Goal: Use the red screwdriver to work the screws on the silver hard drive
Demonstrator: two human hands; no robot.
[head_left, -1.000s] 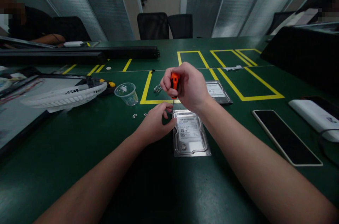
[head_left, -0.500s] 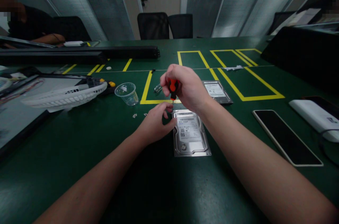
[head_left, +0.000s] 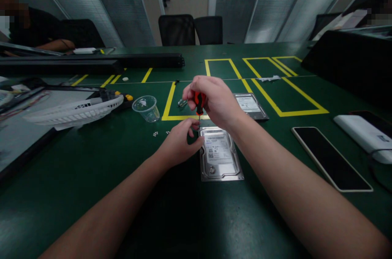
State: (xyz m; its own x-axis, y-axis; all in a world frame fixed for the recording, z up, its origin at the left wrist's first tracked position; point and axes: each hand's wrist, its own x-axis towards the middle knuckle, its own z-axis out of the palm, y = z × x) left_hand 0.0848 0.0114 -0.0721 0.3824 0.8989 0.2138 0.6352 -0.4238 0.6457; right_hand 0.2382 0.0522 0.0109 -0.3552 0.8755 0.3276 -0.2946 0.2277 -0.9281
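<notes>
A silver hard drive (head_left: pixel 221 157) with a white label lies flat on the green table. My right hand (head_left: pixel 214 98) is closed around the red and black handle of a screwdriver (head_left: pixel 200 104), which stands upright with its tip at the drive's top left corner. My left hand (head_left: pixel 182 140) grips the drive's left edge, thumb on the side and curled fingers close to the screwdriver tip. What lies right under the tip is too small to make out. Tiny screws (head_left: pixel 155 133) sit on the table left of that hand, partly hidden by it.
A clear plastic cup (head_left: pixel 145 108) stands at the left, near a white racket-shaped frame (head_left: pixel 76 112). Behind my right hand lies a second hard drive (head_left: pixel 251 106). A phone (head_left: pixel 332 159) and a white power bank (head_left: pixel 364 136) are at the right. Another person (head_left: pixel 39 30) sits far left.
Both hands keep nearly the same place. The fingers of my right hand have shifted slightly on the screwdriver handle, and the handle appears turned a little.
</notes>
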